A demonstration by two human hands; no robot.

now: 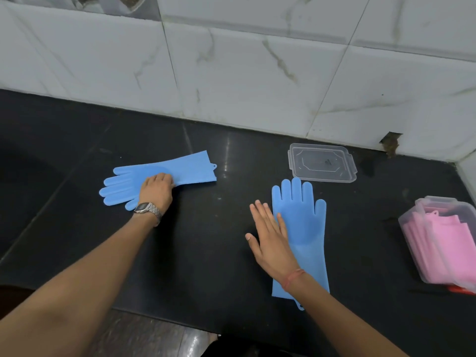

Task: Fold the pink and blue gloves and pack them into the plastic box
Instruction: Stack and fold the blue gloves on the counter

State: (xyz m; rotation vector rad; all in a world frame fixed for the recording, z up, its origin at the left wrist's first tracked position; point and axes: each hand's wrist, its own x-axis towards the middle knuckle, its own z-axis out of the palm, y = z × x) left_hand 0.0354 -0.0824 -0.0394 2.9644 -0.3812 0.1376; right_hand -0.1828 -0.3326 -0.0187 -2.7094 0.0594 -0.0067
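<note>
Your left hand (156, 188) grips the far glove (159, 177); your right hand (270, 235) lies flat beside the near glove (301, 228), left of the box (422, 210). Fold cleanly.

The left hand (155, 188) lay knuckles up with fingers curled under, arm stretched forward. The right hand (273, 239) was flat, fingers straight and spread.
</note>
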